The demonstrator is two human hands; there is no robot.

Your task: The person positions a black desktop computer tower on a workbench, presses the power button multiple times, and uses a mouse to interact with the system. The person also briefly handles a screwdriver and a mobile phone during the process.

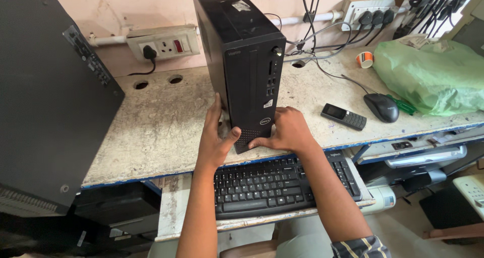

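A slim black desktop computer case (242,56) stands upright on a worn white desk (156,132). My left hand (216,137) presses flat against its lower left side, thumb on the front corner. My right hand (287,129) grips its lower right side, fingers touching the front panel near the bottom. Both hands hold the case near the desk's front edge.
A black keyboard (277,185) lies on a tray under the desk. A small black phone (344,116), a black mouse (381,107), a green plastic bag (428,76) and a tape roll (365,59) lie to the right. A large black panel (45,96) stands left. Wall sockets (164,42) and cables sit behind.
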